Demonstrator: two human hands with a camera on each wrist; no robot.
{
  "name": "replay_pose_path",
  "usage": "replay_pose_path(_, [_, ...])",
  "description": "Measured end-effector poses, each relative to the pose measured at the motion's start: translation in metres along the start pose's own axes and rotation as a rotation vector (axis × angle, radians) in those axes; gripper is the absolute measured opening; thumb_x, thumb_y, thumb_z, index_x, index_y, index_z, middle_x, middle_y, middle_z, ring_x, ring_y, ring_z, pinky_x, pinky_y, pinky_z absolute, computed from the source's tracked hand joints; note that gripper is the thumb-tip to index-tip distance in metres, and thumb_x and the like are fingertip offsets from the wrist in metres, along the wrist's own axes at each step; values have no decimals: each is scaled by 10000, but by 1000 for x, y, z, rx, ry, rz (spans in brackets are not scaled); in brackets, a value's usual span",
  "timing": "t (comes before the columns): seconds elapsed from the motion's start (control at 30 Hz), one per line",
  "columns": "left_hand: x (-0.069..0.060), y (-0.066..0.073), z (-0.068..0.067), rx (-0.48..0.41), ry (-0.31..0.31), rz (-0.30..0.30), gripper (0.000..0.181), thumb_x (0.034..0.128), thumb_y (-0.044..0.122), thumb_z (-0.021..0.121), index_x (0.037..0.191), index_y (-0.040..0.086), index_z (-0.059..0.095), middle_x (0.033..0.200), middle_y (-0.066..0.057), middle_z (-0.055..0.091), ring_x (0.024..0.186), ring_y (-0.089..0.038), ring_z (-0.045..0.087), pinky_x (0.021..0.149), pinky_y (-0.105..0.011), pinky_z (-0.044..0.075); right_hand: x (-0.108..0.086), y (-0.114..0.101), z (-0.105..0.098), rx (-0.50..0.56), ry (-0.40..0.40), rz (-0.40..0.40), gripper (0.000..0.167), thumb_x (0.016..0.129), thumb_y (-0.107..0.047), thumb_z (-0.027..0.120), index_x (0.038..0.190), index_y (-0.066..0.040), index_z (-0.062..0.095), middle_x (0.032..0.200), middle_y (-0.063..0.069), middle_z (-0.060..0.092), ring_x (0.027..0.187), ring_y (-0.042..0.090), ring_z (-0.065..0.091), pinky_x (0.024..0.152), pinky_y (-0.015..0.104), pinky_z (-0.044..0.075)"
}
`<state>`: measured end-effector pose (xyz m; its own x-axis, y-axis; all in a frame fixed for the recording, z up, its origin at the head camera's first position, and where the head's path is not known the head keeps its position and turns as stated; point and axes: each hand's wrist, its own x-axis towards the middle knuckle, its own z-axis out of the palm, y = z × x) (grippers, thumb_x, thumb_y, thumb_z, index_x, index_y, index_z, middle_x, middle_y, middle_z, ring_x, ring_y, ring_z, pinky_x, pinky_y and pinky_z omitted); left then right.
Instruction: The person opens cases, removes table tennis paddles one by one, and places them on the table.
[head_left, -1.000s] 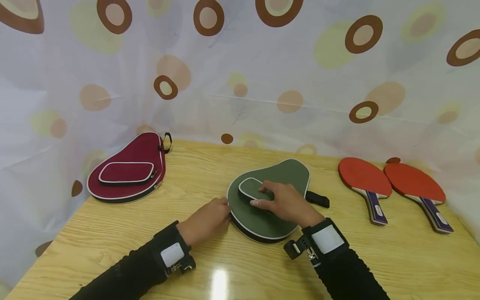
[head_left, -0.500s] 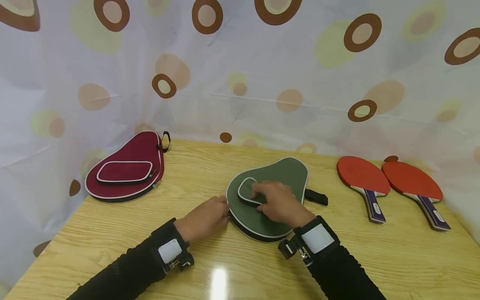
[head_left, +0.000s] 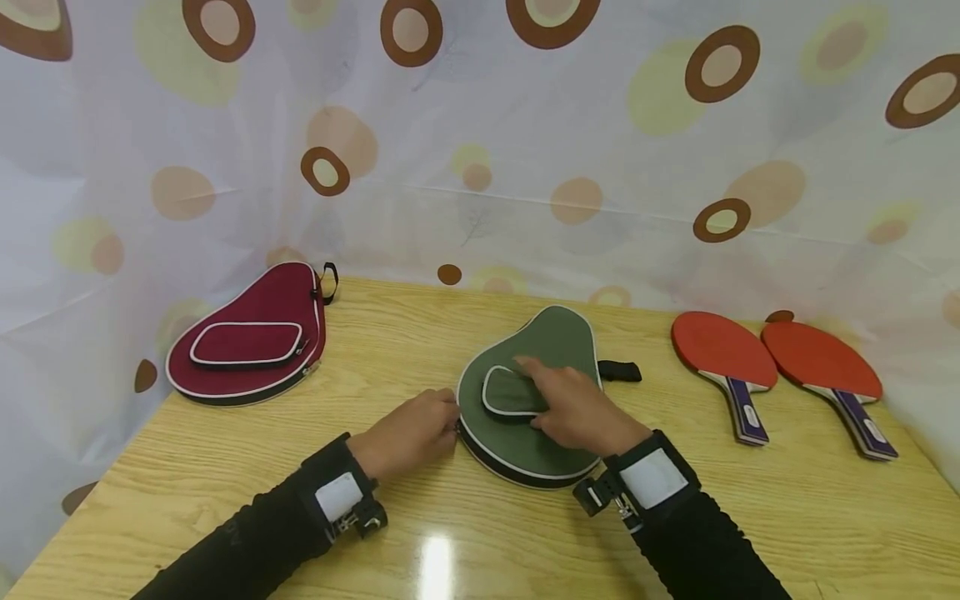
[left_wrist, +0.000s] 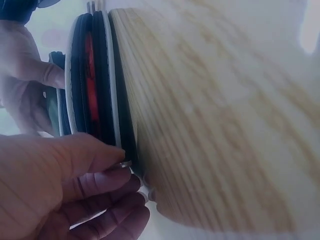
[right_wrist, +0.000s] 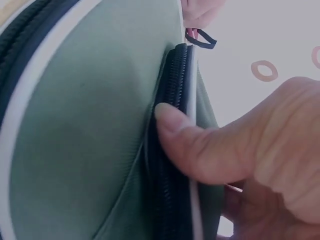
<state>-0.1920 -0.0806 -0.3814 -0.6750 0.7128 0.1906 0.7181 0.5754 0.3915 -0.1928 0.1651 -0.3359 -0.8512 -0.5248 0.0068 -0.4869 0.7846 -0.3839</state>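
Note:
A green table tennis bat case (head_left: 536, 446) with white piping lies on the table, its black strap (head_left: 621, 371) pointing right. My left hand (head_left: 414, 433) is at the case's left edge. In the left wrist view its thumb and forefinger pinch a small metal zipper pull (left_wrist: 125, 164); the case's side gapes there and shows a red strip (left_wrist: 91, 85) inside. My right hand (head_left: 581, 410) grips the small front pocket (head_left: 510, 392), and the right wrist view has its thumb on the pocket's black zipper (right_wrist: 175, 82). Its other fingers are mostly hidden.
A dark red bat case (head_left: 247, 342) lies at the back left of the wooden table (head_left: 375, 333). Two red bats (head_left: 723, 346) with purple handles lie on the right. A patterned white curtain (head_left: 480, 125) hangs behind the table.
The green case has turned a little, its narrow end and strap shifting left and away from me. My right hand moved in on the pocket; my left hand stays at the edge.

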Motion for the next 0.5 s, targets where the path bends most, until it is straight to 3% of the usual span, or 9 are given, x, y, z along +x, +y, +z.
replay_pose_path(0.13, [0,1,0,-20,-24,0,120,902,-40,624,940,28,716,958,-59,631,876,-177,576,772,-322,508,1,0,-3,-22,-13,0,603,815,102,733,1390,-4,586,1326,215,630,1197,386,609,746,381,545])
replay_pose_path(0.27, [1,2,0,-17,-30,-8,103,902,-41,626,904,26,705,940,-60,625,862,-169,572,761,-312,509,2,3,-5,-42,-3,-16,597,767,159,706,1331,-30,653,1280,201,661,1166,358,626,655,296,484])
replay_pose_path(0.5, [2,1,2,6,-9,6,102,904,-34,627,886,38,697,882,-37,600,829,-164,560,744,-306,501,1,10,-6,-41,34,-83,599,699,226,566,1171,-89,755,1164,110,725,1032,263,651,648,283,441])
